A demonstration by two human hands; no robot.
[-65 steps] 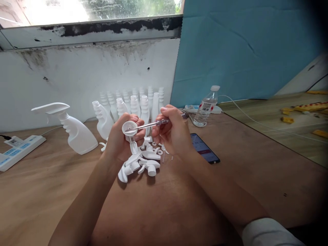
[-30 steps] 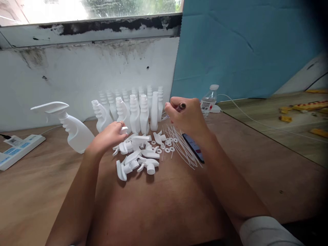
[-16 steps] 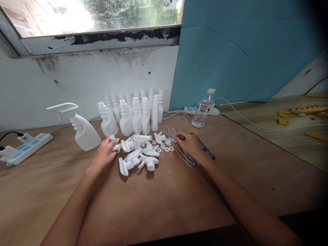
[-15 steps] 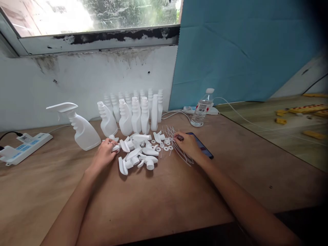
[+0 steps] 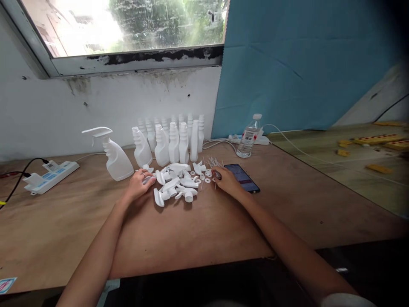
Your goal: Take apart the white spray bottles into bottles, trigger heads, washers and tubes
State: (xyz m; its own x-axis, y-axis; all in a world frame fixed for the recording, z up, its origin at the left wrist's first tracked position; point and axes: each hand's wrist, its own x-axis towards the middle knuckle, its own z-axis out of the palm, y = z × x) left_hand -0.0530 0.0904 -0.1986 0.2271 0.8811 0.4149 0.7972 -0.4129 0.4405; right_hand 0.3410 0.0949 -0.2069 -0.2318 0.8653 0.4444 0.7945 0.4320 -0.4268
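Observation:
My left hand (image 5: pixel 139 185) is at the left edge of a pile of white trigger spray heads (image 5: pixel 171 184). Its fingers curl over one white spray head (image 5: pixel 148 180), partly hidden beneath them. Right of the pile, my right hand (image 5: pixel 227 182) is closed with fingertips together, low over small white ring washers (image 5: pixel 207 181). Whatever its fingers hold is hidden. Thin white tubes (image 5: pixel 213 161) lie behind and partly under this hand. Several open white bottles (image 5: pixel 162 149) stand upright behind the pile. Left of them is a bottle with a spray head fitted (image 5: pixel 117 162).
A smartphone (image 5: pixel 243 178) lies right of my right hand, with a clear water bottle (image 5: pixel 247 140) behind it. A power strip (image 5: pixel 54 175) with plugs is at left, and another (image 5: pixel 263 140) sits near the wall. The table's front edge (image 5: pixel 191 271) runs below my forearms.
The view has shifted, showing more of the table's front edge. My right hand has moved left, away from the phone and closer to the washers. My left hand stays on the spray head.

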